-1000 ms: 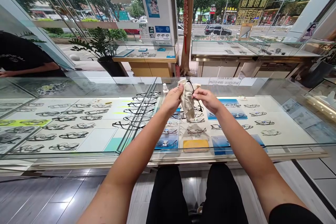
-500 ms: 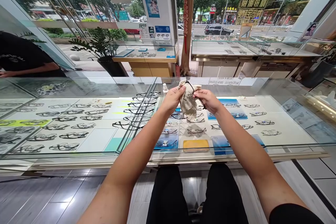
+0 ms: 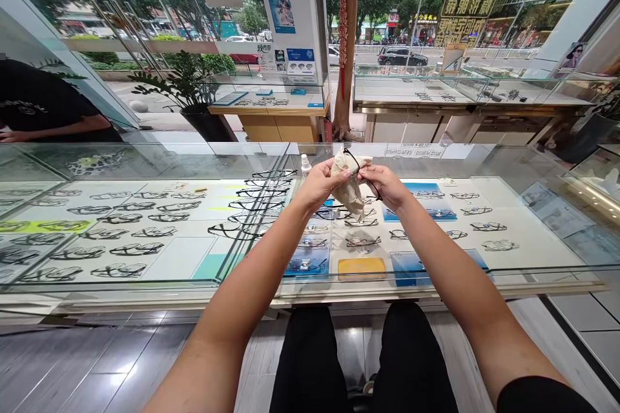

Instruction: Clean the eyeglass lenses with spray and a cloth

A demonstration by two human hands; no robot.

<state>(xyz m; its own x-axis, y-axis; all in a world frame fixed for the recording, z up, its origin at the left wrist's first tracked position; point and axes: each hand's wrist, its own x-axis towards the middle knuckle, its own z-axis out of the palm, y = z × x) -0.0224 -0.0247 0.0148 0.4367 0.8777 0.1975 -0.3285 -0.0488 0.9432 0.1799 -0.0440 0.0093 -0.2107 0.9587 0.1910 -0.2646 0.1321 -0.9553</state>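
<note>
Head view: above the clear glass showcase (image 3: 526, 222), the left hand (image 3: 316, 184) pinches beige fabric cloth (image 3: 345, 191), which covers part of thin black-framed eyeglasses (image 3: 353, 158); right hand (image 3: 385, 184) pinches their frame; white plastic spray bottle (image 3: 305, 163) stands far-left, just beside.

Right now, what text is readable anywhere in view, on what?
"隐形眼镜", apparently: gold window sign; other lines unclear.
"致": pillar notice; rest too small.
Shirt, street sign, counter label: too blurred or small.
Cloth, held glasses: no text visible.
</note>
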